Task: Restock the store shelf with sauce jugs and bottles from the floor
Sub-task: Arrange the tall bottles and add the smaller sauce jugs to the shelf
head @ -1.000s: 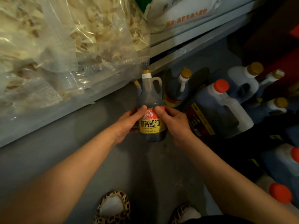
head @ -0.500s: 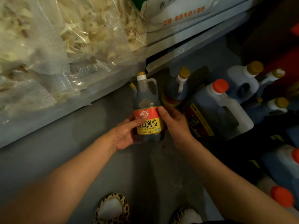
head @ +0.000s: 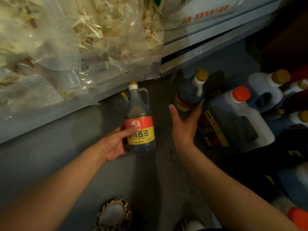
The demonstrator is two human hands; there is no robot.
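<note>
Above the grey floor [head: 50, 164], beside the shelf edge [head: 208, 45], the left hand [head: 115, 144] is holding a soy sauce bottle [head: 139, 120] upright, thumb lying across its red-and-yellow label and fingers curling round behind. The label is showing large characters ending 酱油, the line "CAN JIANG YOU" and "800mL"; a gold cap is topping the white neck. The right hand [head: 185, 124] is reaching toward a second dark bottle [head: 190, 92] with a gold cap, fingers spread wide, the fingertips touching its lower side near a red-and-yellow band. Just beside it, a large jug [head: 233, 120] with an orange cap is lying tilted, its dark label with a yellow strip too blurred to read. More white jugs [head: 266, 90] are crowding behind. On the shelf, clear bags [head: 75, 39] of pale dried strips are overhanging, and a white sack [head: 205, 12] is bearing orange writing including 专用小麦粉.
</note>
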